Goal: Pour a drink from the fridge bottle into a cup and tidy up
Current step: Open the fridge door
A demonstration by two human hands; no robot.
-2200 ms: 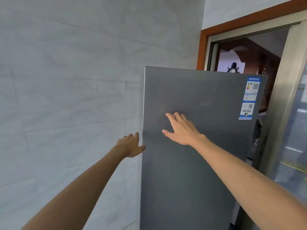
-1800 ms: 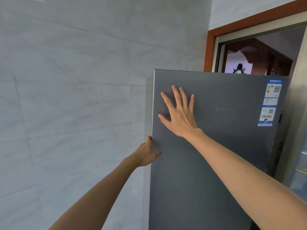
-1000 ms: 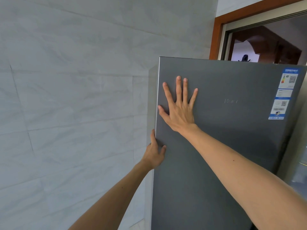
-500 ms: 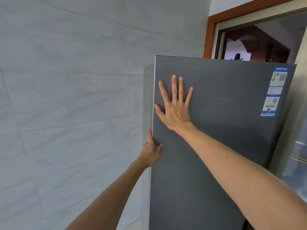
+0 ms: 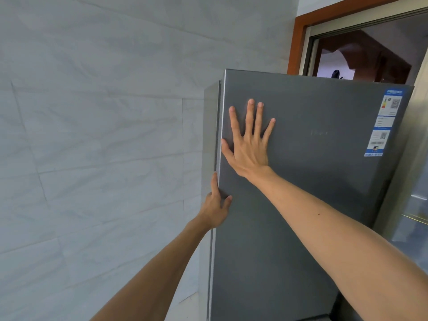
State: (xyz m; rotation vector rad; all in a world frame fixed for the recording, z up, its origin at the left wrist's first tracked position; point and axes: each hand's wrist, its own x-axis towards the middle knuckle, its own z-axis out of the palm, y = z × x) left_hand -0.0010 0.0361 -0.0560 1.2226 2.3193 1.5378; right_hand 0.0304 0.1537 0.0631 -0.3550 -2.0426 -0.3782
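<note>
Since the earliest frame, both hands have closed in on the left edge of the fridge door (image 5: pixel 301 205). The right hand (image 5: pixel 249 147) has moved up from the middle of the panel. The left hand (image 5: pixel 216 206), which then hung just off the edge, now has hold of it.

Head view: the right hand lies flat on the grey door front with its fingers straight and spread wide, pointing up. Its thumb reaches out to the door's left edge, and nothing is held in it. Below it and a little to its left, the left hand clamps the same edge, with the thumb on the front face and one finger running up along the side. The other fingers are hidden behind the edge.

Just left of both hands, a narrow dark seam separates the door from the fridge cabinet (image 5: pixel 209 126). Beyond that stands the pale tiled wall (image 5: pixel 92 135).

Far to the right of the right hand, near the door's top corner, is a blue and white energy label (image 5: pixel 382 122). Faint brand lettering (image 5: pixel 322 133) sits between that label and the spread fingers. Above the door rises a wooden door frame (image 5: pixel 295 42).
</note>
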